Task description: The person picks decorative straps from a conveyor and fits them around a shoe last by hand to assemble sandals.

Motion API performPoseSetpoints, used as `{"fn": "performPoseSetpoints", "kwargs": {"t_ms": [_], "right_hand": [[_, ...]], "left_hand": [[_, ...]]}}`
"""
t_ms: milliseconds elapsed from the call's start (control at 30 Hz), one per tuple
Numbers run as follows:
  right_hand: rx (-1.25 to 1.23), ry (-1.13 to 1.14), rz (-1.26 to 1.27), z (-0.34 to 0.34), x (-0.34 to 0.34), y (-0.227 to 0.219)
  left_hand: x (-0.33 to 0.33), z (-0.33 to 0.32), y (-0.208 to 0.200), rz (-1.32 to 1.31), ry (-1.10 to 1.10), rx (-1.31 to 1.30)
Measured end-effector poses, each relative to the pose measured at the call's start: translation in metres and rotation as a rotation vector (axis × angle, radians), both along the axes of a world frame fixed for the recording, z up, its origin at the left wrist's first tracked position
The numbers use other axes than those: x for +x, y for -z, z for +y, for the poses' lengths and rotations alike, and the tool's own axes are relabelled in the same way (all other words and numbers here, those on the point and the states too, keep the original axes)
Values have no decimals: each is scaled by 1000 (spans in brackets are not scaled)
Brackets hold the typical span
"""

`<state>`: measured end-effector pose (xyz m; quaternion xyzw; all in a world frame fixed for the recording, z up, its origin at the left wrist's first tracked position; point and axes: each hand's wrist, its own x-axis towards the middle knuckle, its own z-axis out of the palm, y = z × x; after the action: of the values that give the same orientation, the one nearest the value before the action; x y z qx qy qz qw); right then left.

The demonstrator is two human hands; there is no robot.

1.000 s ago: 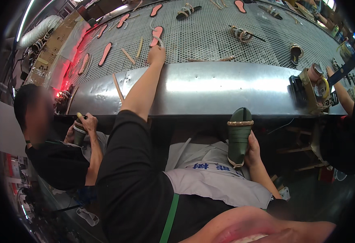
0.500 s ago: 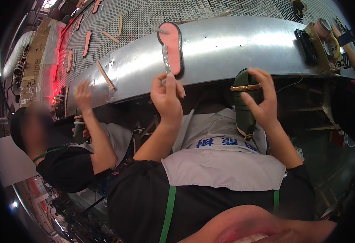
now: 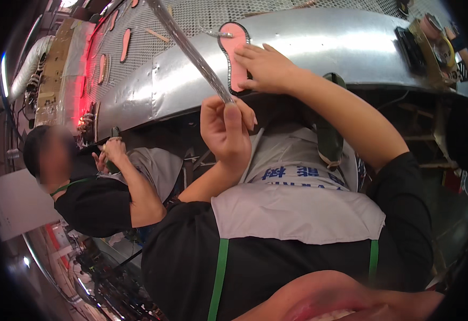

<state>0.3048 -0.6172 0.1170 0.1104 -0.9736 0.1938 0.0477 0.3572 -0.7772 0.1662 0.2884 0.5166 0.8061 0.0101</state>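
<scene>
Near the front edge of the bench (image 3: 330, 48), I have the pink sole (image 3: 235, 44) lying flat, a thin clear band (image 3: 218, 34) at its far end. The right hand (image 3: 268, 68) rests on it, grip spread, fingers reaching across its right side. I have the left hand (image 3: 228, 125) pinching a clear strap (image 3: 191, 53) between thumb and finger; it slants up and left, crossing my view of the mesh (image 3: 145, 51). The right forearm passes in front of a green last (image 3: 329, 142) below the bench edge, partly hiding it. The bench front is shiny steel; the mesh beyond carries more soles (image 3: 125, 45). A tape box (image 3: 427, 67) and a black case (image 3: 409, 51) bound the right end. A co-worker (image 3: 97, 200) sits on the left, near a red glow. Steel stretches from the sole to the case; the bench's front edge drops into shadow.
</scene>
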Motion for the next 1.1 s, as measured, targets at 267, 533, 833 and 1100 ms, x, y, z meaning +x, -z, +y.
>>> {"fn": "performPoseSetpoints", "kwargs": {"t_ms": [267,533,833,1100], "right_hand": [[-1492,280,99,63,149,-44],[-2141,920,175,53,212,30],[-2169,827,215,59,214,36],[-1867,1001,67,50,198,64]], "left_hand": [[2,-1,34,-504,415,-391],[12,27,113,-1016,703,-188],[10,25,119,-803,637,-290],[3,40,140,-865,703,-287]]}}
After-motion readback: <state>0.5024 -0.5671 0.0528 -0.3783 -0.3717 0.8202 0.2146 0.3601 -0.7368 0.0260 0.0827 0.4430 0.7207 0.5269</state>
